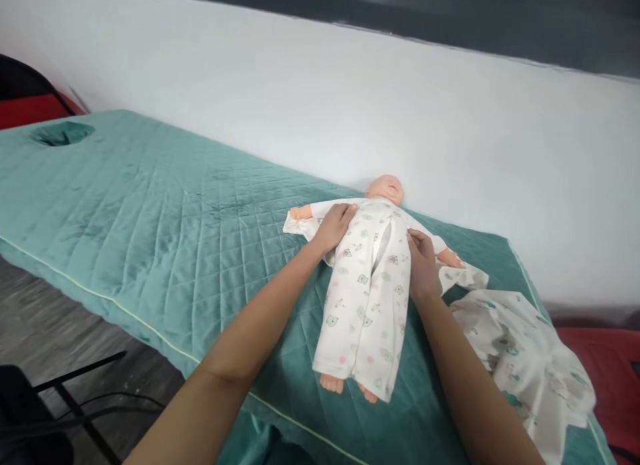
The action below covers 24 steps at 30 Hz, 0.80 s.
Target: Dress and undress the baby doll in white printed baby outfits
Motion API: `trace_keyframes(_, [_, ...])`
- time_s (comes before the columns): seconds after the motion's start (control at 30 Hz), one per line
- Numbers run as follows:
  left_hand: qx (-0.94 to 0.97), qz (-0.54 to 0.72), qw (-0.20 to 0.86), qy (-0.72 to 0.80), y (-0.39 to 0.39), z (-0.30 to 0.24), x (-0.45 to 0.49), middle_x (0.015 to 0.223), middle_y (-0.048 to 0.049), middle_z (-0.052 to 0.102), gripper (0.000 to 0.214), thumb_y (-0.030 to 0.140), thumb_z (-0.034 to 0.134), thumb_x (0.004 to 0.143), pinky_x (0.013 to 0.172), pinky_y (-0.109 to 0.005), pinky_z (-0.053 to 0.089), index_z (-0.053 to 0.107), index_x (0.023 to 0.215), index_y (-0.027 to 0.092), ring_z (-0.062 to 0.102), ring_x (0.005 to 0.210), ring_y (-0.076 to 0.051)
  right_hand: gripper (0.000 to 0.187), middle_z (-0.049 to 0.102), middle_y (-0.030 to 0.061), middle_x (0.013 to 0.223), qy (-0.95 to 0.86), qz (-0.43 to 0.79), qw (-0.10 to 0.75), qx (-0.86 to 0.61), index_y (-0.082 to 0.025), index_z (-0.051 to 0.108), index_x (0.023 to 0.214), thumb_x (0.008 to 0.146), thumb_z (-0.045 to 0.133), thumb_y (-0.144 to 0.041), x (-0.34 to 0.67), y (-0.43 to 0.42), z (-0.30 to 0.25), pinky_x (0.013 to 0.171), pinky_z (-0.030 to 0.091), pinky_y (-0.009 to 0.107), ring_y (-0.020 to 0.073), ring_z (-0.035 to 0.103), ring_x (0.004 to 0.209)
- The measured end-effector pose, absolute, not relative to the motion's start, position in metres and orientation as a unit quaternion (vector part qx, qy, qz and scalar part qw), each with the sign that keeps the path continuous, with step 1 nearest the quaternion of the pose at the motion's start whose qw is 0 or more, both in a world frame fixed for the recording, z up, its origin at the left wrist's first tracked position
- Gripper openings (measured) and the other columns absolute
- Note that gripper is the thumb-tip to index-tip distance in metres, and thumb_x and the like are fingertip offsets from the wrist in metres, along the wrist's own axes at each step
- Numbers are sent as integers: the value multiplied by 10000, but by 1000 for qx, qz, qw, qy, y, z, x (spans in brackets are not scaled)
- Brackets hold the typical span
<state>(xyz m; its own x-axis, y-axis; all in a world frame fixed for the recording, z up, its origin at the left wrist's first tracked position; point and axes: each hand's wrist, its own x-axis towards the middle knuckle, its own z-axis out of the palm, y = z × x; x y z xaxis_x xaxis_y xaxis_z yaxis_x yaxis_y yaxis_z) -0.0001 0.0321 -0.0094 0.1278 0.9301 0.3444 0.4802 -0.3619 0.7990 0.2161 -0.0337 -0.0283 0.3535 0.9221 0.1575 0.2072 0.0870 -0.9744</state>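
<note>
A baby doll (387, 187) lies on its back, its head close to the wall, its feet toward me and its arms spread sideways. Over its body and legs are white baby pants (370, 298) printed with small animals and leaves; a long slit gapes in their upper middle. My left hand (334, 228) is closed on the pants' upper left edge, its fingertips on the cloth. At the opposite edge my right hand (423, 255) pinches the fabric, fingers bent and partly hidden. White sleeves cover the doll's arms, and patterned cloth (467, 277) shows beneath them.
A crumpled white printed baby garment (525, 358) lies to the right. Everything rests on a green quilted bed cover (175, 218) with a face hole (63, 133) at the far left. A white wall (300, 85) borders the back, and a red chair (605, 372) stands at the right.
</note>
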Motion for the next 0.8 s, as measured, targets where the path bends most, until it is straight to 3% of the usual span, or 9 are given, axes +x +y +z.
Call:
trace_keyframes(0.17, [727,414,213,505,36,6,7,1194,-79,651,388,474,440,994,1079,-354,412,655,1174,207,554,1184,-217,425,615,90,1283,-492,241,608,-575,-214,585,1141,809,667,-466,214,-28,-18,1080,446,376,204,576,1220])
trace_keyframes(0.3, [772,318,256,487,44,22,19,1479,-88,518,595,605,525,912,1187,-439,301,560,1376,236,396,1412,-278,490,609,104,1318,-524,257,615,-531,-195,581,1191,780,710,-428,206,-19,-7,1120,425,399,217,569,1256])
trace_keyframes(0.4, [773,273,290,494,45,26,23,1588,-75,415,691,661,539,873,1207,-509,250,488,1447,279,296,1494,-307,575,586,87,1385,-580,265,555,-534,-223,571,1281,777,736,-446,204,-15,0,1147,396,452,248,528,1317])
trace_keyframes(0.57, [752,332,341,457,40,17,17,1579,-45,434,620,559,633,846,1225,-427,252,543,1396,289,302,1503,-266,734,529,83,1474,-648,262,466,-543,-258,539,1376,725,803,-472,205,-12,9,1196,321,511,294,453,1386])
trace_keyframes(0.8, [753,400,272,446,36,6,24,1421,-38,573,322,425,676,861,1184,-388,323,664,1135,257,465,1373,-235,798,459,104,1542,-624,282,472,-555,-234,516,1412,710,819,-461,201,-13,3,1234,249,539,315,377,1455])
